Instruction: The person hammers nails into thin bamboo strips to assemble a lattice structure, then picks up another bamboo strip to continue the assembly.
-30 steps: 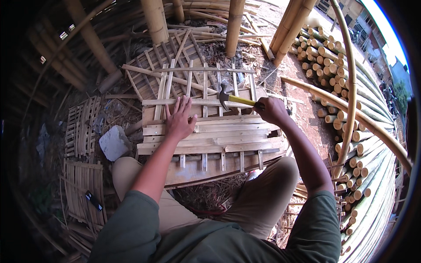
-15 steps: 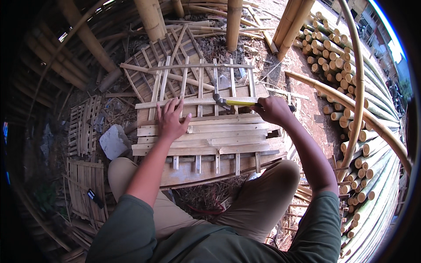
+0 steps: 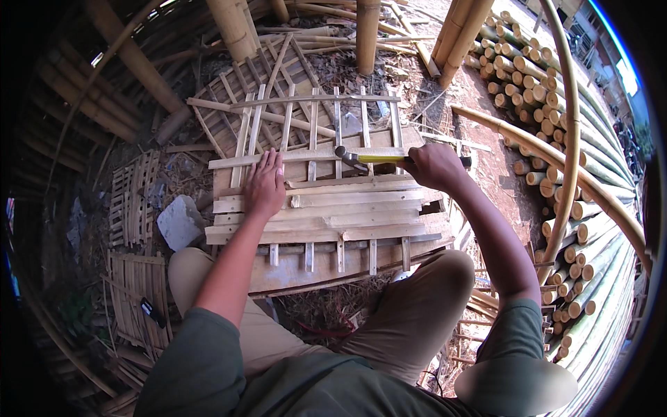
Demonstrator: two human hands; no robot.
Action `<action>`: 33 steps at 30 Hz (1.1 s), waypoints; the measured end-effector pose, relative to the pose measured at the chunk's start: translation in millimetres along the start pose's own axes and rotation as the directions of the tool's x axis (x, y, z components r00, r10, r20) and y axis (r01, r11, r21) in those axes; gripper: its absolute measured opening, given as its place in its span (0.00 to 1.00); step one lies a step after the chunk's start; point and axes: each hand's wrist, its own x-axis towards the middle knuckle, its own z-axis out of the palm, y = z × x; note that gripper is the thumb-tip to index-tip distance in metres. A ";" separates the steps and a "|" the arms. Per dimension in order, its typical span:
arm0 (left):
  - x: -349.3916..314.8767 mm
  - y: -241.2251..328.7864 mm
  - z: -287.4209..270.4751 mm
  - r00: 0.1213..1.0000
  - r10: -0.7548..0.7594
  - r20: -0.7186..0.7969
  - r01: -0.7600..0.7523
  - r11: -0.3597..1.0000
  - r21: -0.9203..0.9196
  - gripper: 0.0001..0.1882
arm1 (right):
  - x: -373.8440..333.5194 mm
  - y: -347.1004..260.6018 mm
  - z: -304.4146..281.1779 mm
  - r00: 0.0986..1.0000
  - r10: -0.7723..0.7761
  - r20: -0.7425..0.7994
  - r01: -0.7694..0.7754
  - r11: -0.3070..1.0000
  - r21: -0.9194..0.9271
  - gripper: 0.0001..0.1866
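Note:
In my right hand (image 3: pixel 436 168) is a claw hammer (image 3: pixel 381 159) with a yellow handle, its fingers wrapped round the grip. The dark hammer head lies at a long pale slat (image 3: pixel 313 154) that crosses several narrow strips. My left hand (image 3: pixel 265 184) rests flat on the slat's left part, fingers stretched out and close together. Slat and strips belong to a bamboo lattice panel (image 3: pixel 319 221), whose near side has wider slats set close together. Beneath it is a wooden board (image 3: pixel 278 278), in front of my knees.
Cut bamboo poles (image 3: pixel 549 104) are stacked at the right, and a curved bamboo pole (image 3: pixel 571 132) stands before them. Other slatted panels (image 3: pixel 135 198) lie at the left, by a grey stone block (image 3: pixel 182 222). Thick bamboo posts (image 3: pixel 368 42) rise behind the panel.
The hammer head has turned over on the slat, with the right hand still round its grip. My left hand's spread fingers have come together, and the panel has shifted slightly left.

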 end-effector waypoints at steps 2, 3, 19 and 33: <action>0.4 -0.4 -1.0 1.000 -0.010 0.018 0.010 1.000 0.002 0.25 | 0.3 -4.4 -4.0 0.999 -0.027 -0.044 0.028 0.999 0.034 0.22; -0.2 -0.6 -2.6 1.000 -0.012 0.017 0.012 1.000 0.003 0.25 | 1.8 -11.6 -10.0 0.994 -0.054 -0.090 0.061 0.996 0.068 0.21; -0.7 3.4 -1.8 0.998 -0.058 0.025 0.057 0.997 0.047 0.26 | 0.2 -8.0 -21.7 1.000 -0.009 0.001 0.009 1.000 0.026 0.25; 0.8 0.9 4.9 0.999 -0.043 -0.014 0.043 0.999 0.024 0.26 | -6.9 -19.0 -24.1 0.990 -0.129 -0.058 0.134 0.987 0.092 0.22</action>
